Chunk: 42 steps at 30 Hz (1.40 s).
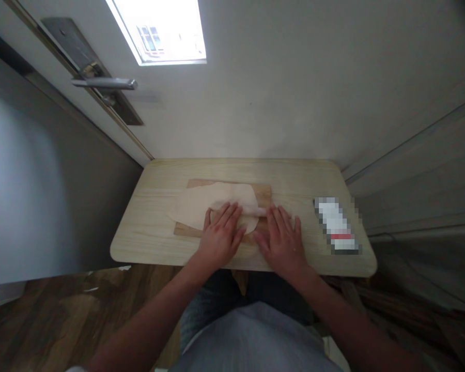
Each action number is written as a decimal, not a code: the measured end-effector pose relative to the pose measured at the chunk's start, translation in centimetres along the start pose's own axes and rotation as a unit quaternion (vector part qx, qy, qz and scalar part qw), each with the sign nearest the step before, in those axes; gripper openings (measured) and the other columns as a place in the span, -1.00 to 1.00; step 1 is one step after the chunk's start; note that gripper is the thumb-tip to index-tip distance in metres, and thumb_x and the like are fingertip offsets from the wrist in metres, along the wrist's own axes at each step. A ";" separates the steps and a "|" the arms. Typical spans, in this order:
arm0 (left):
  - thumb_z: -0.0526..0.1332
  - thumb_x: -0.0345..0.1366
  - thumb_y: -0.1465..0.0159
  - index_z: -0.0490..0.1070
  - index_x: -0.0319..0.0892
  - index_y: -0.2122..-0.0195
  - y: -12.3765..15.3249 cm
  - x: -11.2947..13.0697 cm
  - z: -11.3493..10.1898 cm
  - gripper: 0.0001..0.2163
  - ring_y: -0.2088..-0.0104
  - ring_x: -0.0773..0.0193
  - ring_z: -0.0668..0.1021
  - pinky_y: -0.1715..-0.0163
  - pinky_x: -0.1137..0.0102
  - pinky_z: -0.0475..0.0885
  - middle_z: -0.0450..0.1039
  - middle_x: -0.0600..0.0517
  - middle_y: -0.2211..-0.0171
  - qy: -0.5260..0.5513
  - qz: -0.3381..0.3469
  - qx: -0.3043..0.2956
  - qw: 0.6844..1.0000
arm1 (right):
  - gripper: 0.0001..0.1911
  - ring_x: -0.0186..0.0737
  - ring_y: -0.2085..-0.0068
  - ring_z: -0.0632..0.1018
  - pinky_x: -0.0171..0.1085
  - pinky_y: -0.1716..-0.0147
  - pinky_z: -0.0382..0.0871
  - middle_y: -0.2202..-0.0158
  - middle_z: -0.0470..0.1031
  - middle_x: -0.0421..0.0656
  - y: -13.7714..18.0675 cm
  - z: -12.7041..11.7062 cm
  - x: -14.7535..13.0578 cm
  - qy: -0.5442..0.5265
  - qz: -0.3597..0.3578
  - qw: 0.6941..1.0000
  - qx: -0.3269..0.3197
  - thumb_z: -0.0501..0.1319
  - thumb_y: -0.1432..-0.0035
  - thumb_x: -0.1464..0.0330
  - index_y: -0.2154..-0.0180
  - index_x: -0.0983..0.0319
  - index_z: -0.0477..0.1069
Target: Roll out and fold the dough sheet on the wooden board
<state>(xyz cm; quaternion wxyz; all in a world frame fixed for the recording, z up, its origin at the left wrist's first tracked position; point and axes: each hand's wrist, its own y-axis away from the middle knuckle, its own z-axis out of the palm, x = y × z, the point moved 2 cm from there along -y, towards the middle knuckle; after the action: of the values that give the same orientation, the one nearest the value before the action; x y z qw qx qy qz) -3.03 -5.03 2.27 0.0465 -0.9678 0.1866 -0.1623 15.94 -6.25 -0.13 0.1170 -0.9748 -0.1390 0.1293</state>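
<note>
A thin sheet of pale dough (pixel 213 204) lies spread over a wooden board (pixel 264 195) on a small light-wood table (pixel 158 232). A pale rolling pin (pixel 251 210) lies across the dough's near right part. My left hand (pixel 220 235) rests flat on the pin and dough, fingers stretched forward. Just to its right, my right hand (pixel 282 240) lies flat with fingers extended, its fingertips at the pin's right end.
A white tube or packet with a red band (pixel 337 226) lies on the table's right side. A white wall stands right behind the table. A door with a metal lever handle (pixel 104 83) is at the left. Wooden floor shows below.
</note>
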 end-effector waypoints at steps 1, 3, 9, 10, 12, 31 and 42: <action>0.04 -0.12 -0.46 0.21 -0.09 -0.34 1.1 0.3 -0.3 -0.55 -0.38 0.07 0.23 -0.38 -0.10 -0.10 0.22 -0.09 -0.37 0.010 -0.002 -0.003 1.000 | -0.33 0.15 -0.39 0.16 0.26 -0.31 -0.14 -0.38 0.18 0.16 1.1 -0.4 -0.3 -0.004 -0.004 1.000 0.003 0.01 -0.39 0.11 -0.36 0.38 0.09; 0.06 -0.13 -0.46 0.26 -0.05 -0.30 2.6 0.7 -0.9 -0.59 -0.36 0.09 0.27 -0.39 -0.08 -0.15 0.29 -0.06 -0.33 0.032 -0.007 -0.004 0.999 | -0.33 0.12 -0.37 0.20 0.24 -0.32 -0.12 -0.35 0.24 0.14 2.5 -1.0 -0.6 -0.016 0.002 1.000 0.016 0.06 -0.37 0.10 -0.35 0.34 0.11; 0.14 -0.19 -0.42 0.37 -0.04 -0.19 2.9 0.6 -1.7 -0.67 -0.27 0.11 0.39 -0.40 -0.02 -0.12 0.45 -0.04 -0.21 0.057 -0.023 0.051 0.997 | -0.43 0.12 -0.31 0.29 0.22 -0.30 -0.05 -0.25 0.39 0.07 1.5 -1.1 0.6 -0.033 0.027 0.998 0.045 0.15 -0.32 0.12 -0.25 0.26 0.27; 0.16 -0.18 -0.42 0.38 -0.05 -0.18 2.8 0.4 -1.7 -0.67 -0.27 0.09 0.39 -0.39 -0.03 -0.10 0.44 -0.05 -0.21 0.055 -0.025 0.056 0.997 | -0.44 0.13 -0.31 0.29 0.23 -0.30 -0.04 -0.25 0.39 0.05 1.2 -1.0 0.8 -0.032 0.020 0.999 0.039 0.16 -0.32 0.13 -0.25 0.24 0.28; 0.17 -0.17 -0.41 0.38 -0.08 -0.18 2.5 0.2 -1.6 -0.66 -0.27 0.05 0.39 -0.37 -0.07 -0.06 0.44 -0.08 -0.21 0.051 -0.029 0.059 0.997 | -0.46 0.15 -0.31 0.28 0.25 -0.28 -0.03 -0.26 0.39 0.03 0.9 -0.8 0.9 -0.031 0.008 0.999 0.028 0.17 -0.31 0.13 -0.24 0.20 0.30; 0.15 -0.23 -0.41 0.44 -0.02 -0.13 2.5 -0.5 -0.8 -0.71 -0.25 0.04 0.41 -0.35 -0.18 -0.08 0.50 -0.03 -0.16 0.025 -0.026 0.048 0.998 | -0.40 0.12 -0.34 0.24 0.27 -0.29 -0.10 -0.32 0.31 0.04 1.3 0.3 0.8 -0.007 0.001 1.000 0.019 0.02 -0.40 0.06 -0.31 0.23 0.22; 0.12 -0.09 -0.41 0.28 -0.08 -0.29 -1.5 -1.7 0.7 -0.55 -0.38 0.03 0.23 -0.37 -0.15 -0.06 0.29 -0.10 -0.33 0.000 -0.021 0.040 0.999 | -0.43 0.27 -0.34 0.19 0.35 -0.25 -0.08 -0.31 0.31 0.07 -4.1 0.7 1.6 0.008 0.038 0.999 0.004 -0.01 -0.40 0.04 -0.24 0.23 0.34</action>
<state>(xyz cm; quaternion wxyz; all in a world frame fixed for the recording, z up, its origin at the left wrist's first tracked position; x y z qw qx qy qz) -3.78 -2.94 1.38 0.0822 -0.9689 0.1593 -0.1705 16.27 -1.81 -0.12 0.1166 -0.9799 -0.1007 0.1264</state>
